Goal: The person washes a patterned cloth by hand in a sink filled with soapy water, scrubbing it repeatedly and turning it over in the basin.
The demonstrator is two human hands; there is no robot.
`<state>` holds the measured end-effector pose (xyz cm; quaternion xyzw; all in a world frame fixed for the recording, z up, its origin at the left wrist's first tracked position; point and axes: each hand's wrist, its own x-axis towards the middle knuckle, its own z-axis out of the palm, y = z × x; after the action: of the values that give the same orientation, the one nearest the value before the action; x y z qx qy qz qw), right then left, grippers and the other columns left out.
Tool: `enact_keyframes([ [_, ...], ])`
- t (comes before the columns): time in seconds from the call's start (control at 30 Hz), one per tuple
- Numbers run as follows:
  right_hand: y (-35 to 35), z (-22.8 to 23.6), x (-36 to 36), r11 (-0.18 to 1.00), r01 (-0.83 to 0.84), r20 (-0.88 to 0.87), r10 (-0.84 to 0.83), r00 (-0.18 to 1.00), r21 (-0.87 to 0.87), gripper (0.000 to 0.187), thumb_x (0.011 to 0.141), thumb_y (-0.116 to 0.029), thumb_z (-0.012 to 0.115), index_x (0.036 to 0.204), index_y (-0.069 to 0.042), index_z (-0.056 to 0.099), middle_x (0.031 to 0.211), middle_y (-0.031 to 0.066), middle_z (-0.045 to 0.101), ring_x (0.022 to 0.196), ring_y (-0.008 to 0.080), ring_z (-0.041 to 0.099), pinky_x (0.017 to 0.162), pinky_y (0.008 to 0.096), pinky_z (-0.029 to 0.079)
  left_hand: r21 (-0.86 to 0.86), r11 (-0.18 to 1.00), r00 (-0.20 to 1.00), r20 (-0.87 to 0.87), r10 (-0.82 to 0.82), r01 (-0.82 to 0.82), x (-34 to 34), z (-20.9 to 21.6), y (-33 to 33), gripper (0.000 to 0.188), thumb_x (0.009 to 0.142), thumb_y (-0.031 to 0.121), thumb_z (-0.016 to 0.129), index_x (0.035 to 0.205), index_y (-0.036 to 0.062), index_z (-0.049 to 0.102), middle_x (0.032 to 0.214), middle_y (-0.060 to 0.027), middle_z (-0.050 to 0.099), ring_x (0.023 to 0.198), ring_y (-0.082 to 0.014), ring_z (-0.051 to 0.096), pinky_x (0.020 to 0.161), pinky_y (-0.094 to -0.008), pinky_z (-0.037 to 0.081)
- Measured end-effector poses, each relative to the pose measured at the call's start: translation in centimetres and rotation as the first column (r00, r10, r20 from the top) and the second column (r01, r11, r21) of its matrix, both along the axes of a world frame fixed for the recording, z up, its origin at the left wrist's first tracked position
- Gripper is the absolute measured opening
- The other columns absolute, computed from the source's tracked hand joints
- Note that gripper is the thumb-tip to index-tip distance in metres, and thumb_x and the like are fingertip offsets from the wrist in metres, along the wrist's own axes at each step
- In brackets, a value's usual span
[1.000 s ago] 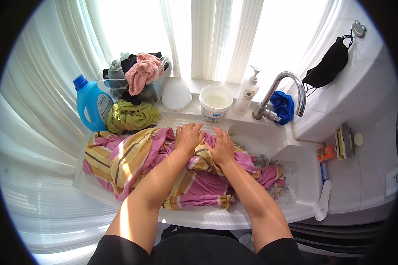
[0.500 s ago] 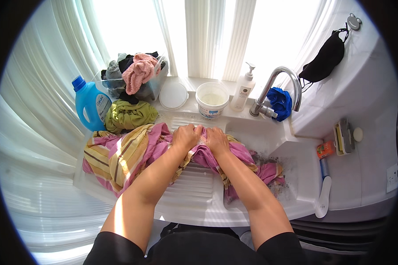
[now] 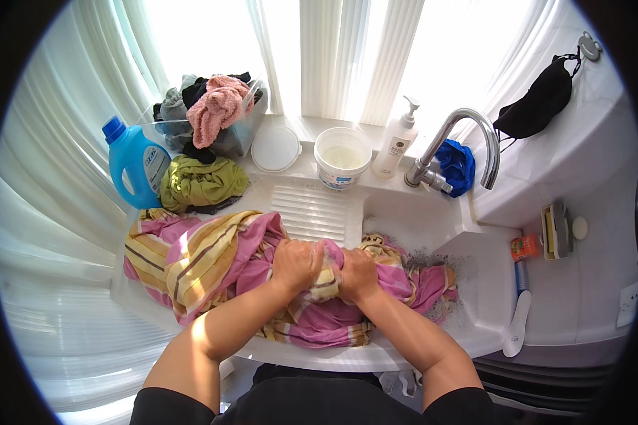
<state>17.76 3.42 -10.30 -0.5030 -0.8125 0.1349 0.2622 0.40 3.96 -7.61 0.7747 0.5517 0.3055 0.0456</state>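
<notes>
A wet cloth [image 3: 213, 258] with pink, yellow and brown stripes stretches across the ribbed washboard [image 3: 308, 212] and down into the basin [image 3: 468, 297] on the right. My left hand [image 3: 298, 263] is closed around a bunched fold of it. Just to the right, my right hand [image 3: 358, 273] grips the same cloth, with a short stretch of fabric between the two fists. Its right end lies in sudsy, greyish water. Some fingertips are hidden in the folds.
Behind the washboard stand a white tub [image 3: 342, 159], its lid [image 3: 276, 149], a pump bottle [image 3: 395, 138] and a curved tap [image 3: 468, 134]. A green cloth [image 3: 202, 183], a blue detergent jug [image 3: 136, 166] and a clothes-filled clear bin [image 3: 244, 131] crowd the left. A brush [image 3: 519, 322] lies right.
Both hands have pulled back toward me along the washboard, dragging the cloth with them. More of the ribs show behind, and folds now bunch near the front edge.
</notes>
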Motion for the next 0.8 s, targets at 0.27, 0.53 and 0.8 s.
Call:
enact_keyframes([
  [0.27,0.2,1.8,-0.6,0.999,-0.025,-0.132,0.022,0.991,-0.021,0.037,0.084,-0.027,0.064,0.110,-0.004,0.053,0.108,0.0214,0.058,0.103,0.0366,0.054,0.082,0.0475,0.043,-0.193,0.978,0.995,-0.047,-0.087,0.076,0.0,1.2,2.1,0.025,0.090,0.030,0.057,0.084,0.0067,0.064,0.075,-0.0146,0.066,0.074,-0.0386,0.061,0.079,-0.0523,0.045],
  [0.53,-0.6,1.6,-2.6,0.984,-0.162,0.126,0.152,0.980,0.069,0.037,0.078,-0.033,0.064,0.104,-0.007,0.056,0.098,0.0136,0.055,0.090,0.0304,0.056,0.080,0.0428,0.042,-0.037,0.989,0.989,-0.031,-0.147,0.146,-3.4,-1.2,-1.8,0.028,0.087,0.032,0.062,0.077,0.0057,0.061,0.083,-0.0146,0.064,0.079,-0.0344,0.060,0.073,-0.0462,0.044],
  [0.8,4.9,4.3,-3.2,0.947,-0.029,-0.047,0.015,0.999,-0.320,0.029,0.084,-0.023,0.056,0.107,-0.005,0.057,0.101,0.0162,0.061,0.098,0.0349,0.058,0.087,0.0463,0.045,-0.237,0.929,0.869,-0.473,0.145,-0.283,-2.5,0.4,5.4,0.065,0.092,0.063,0.040,0.109,0.0062,0.067,0.108,-0.0195,0.065,0.115,-0.0410,0.054,0.102,-0.0744,0.019],
])
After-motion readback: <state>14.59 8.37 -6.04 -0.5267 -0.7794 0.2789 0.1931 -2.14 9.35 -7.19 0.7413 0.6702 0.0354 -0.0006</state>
